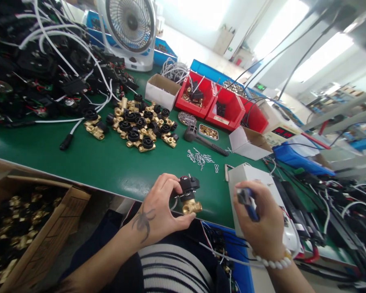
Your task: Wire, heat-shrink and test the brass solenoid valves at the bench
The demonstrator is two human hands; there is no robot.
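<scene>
My left hand (161,205) grips a brass valve with a black plastic top (189,195) at the near edge of the green table (88,158). My right hand (258,221) is closed around a blue-handled tool (247,203), held a short way right of the valve, over a white box (256,179). A pile of similar brass-and-black valves (138,126) lies further back on the table. Small metal clips (201,158) are scattered just beyond my hands.
A cardboard box of brass parts (27,228) sits at the lower left. Black assemblies with white cables (49,61) heap at the back left near a white fan (131,28). Red bins (219,106), small cardboard boxes (161,91) and a black mallet (204,140) stand behind.
</scene>
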